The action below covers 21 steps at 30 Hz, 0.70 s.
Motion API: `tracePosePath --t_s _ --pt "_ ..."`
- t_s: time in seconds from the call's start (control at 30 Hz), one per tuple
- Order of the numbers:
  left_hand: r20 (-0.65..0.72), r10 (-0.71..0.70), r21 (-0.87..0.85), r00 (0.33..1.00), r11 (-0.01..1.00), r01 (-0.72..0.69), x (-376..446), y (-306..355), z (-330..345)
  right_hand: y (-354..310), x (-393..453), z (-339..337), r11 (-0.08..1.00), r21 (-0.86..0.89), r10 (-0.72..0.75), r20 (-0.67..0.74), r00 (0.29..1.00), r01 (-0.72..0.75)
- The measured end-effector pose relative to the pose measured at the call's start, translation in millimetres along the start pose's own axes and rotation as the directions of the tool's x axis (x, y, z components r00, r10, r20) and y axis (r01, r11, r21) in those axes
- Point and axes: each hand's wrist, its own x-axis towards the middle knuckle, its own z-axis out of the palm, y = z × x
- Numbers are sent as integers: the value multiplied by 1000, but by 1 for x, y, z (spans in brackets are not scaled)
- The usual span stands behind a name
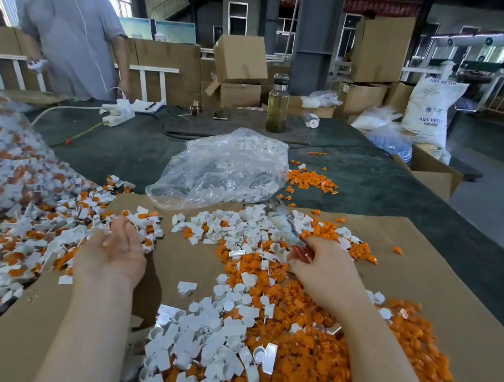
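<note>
Red-handled tool (301,252), gripped in the right hand's (326,269) curled fingers, is looking blurred and is risking scattering plastic pieces (240,236). Left hand (119,249) is lying palm up, fingers relaxed.

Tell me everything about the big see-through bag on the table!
The bag is clear, thin plastic, crumpled and shiny, lying slumped on the dark table. Small white plastic pieces are packed in its far end; the near part looks flatter and mostly empty. Its near edge rests on the cardboard, next to loose white and orange bits. A heap of orange pieces lies just to its right. Nobody is holding it.
</note>
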Motion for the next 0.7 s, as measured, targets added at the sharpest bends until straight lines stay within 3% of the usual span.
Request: tracePosePath --t_s 0.07,0.1,0.17,0.23,0.3,0.33,0.47,0.7 --pt "30 -28 336 999 942 16 -9 -4 6 -2 0 4 997 -80 -7 30 1000 10" --pt "76 -37 575 996 818 -13 -16 -9 8 -3 1 6 995 -100 -9 42 999 13" --pt "233 -85 892 969 414 -179 -27 -24 9 -3 1 7 992 -124 -5 53 999 11" --pt "353 -203 934 913 19 -357 -37 -40 6 -3 0 6 990 -141 5 58 998 3" --pt "396 -374 789 838 -329 -520 -45 -55 0 -2 -1 3 991 -135 3 70 998 7" --pt "388 -443 689 808 -443 -574 -45 -61 -4 -2 -1 2 992 -121 -4 83 997 14" --pt "375 -498 482 782 -616 -623 -44 -78 -13 -7 -2 0 995 -42 -86 156 984 93" --pt "376 -515 388 770 -667 -636 -44 -79 -13 -16 -6 13 976 -110 -163 200 966 187"
